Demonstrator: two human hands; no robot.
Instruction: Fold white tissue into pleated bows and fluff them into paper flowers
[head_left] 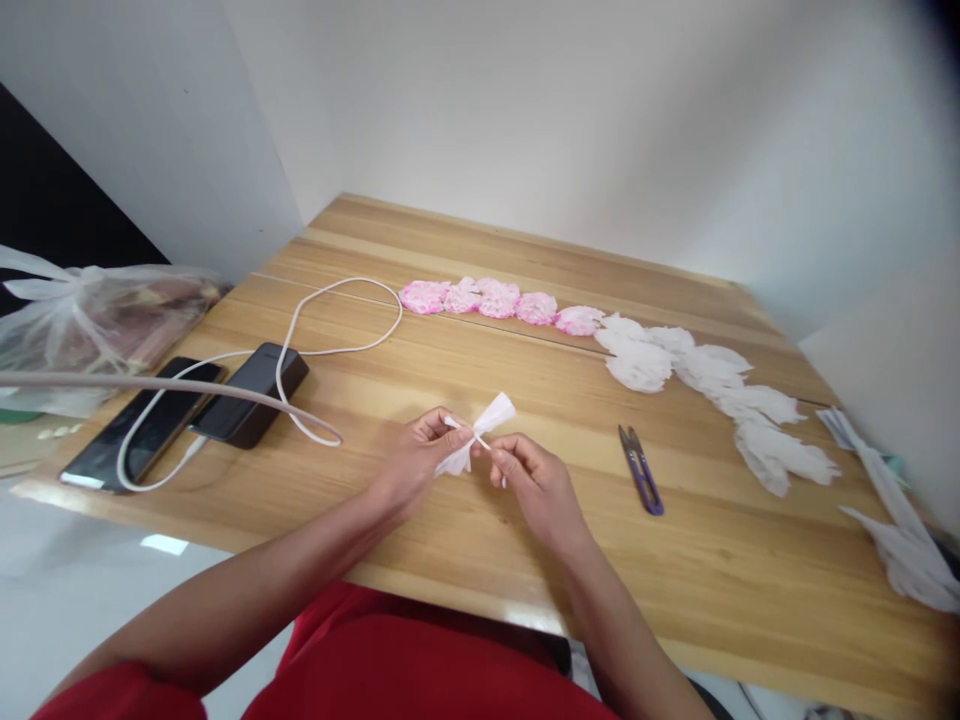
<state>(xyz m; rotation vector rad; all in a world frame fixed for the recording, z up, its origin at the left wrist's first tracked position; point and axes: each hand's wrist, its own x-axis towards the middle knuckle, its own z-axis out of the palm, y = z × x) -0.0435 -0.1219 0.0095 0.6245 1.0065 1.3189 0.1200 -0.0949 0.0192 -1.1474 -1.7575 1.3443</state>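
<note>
Over the front middle of the table, my left hand (421, 452) is closed on the gathered waist of a folded white tissue paper piece (495, 412). The paper fans out above and below the fingers. A thin white tie (480, 440) crosses its middle, and my right hand (529, 475) pinches one end of that tie between thumb and fingers. To the right of my hands, purple-handled thread snips (641, 470) lie on the wood with their blades pointing away from me.
Pink-edged paper flowers (499, 298) and white paper flowers (637, 365) form a curved row behind. A black power bank (251, 395), phone (139, 425) and looping white cable (345, 350) lie left, beside a plastic bag (105, 320). White plastic wrapping (900, 540) lies at the right edge.
</note>
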